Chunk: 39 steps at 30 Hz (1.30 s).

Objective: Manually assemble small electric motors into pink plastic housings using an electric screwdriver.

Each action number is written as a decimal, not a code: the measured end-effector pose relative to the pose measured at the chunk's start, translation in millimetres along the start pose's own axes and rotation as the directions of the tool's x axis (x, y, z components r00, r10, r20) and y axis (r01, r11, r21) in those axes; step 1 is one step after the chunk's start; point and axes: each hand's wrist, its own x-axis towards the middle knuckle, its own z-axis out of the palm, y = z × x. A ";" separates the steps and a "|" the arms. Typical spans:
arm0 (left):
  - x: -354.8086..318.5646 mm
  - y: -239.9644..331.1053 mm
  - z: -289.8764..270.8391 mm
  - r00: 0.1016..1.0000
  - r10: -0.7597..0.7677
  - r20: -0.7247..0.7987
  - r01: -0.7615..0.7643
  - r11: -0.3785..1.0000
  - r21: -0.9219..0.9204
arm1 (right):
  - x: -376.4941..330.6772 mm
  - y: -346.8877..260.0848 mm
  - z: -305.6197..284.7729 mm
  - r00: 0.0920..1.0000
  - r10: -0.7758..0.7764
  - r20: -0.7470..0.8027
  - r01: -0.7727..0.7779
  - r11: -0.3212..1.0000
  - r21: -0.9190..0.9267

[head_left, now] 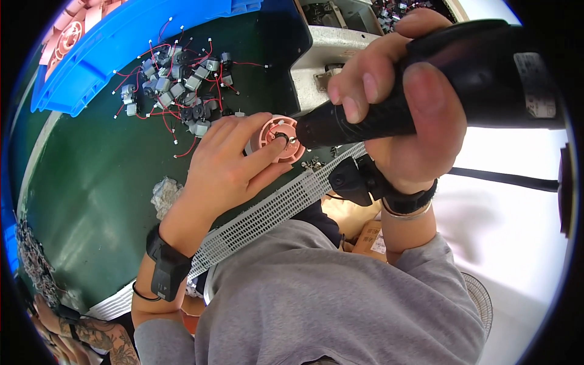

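Observation:
My left hand (219,161) is closed around a round pink plastic housing (294,126), holding it on the green work surface with fingers over its open face. A dark round part and a small wire with a white plug show inside the housing, partly covered by my fingers. In my right hand (420,115) is a black electric screwdriver (486,67), its body lying sideways from the upper right. The screwdriver's nose reaches the right side of the housing; whether its bit touches a screw I cannot tell. Small loose screws (313,164) lie just beside the housing.
Small motors (188,91) with red wires are heaped beyond my left hand. A blue bin (115,58) holds pink parts (68,38). A white perforated strip (249,225) edges the table. Crumpled plastic (164,196), a metal fixture (319,79) and another person's arm (103,337) are around.

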 end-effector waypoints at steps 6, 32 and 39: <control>-0.2 -0.8 1.1 0.999 0.032 0.011 -0.032 0.999 -0.029 | -3.1 -2.2 3.0 1.000 0.020 0.014 -0.019 0.998 -0.051; -148.6 -115.7 -249.8 0.667 -0.298 -0.683 0.740 0.156 0.655 | 67.6 116.5 97.3 0.734 0.136 0.666 0.617 0.276 -0.737; -9.8 -87.2 -208.6 0.884 -0.151 -0.443 0.407 0.715 0.568 | 75.1 133.2 94.0 0.656 0.085 0.750 0.742 0.108 -0.662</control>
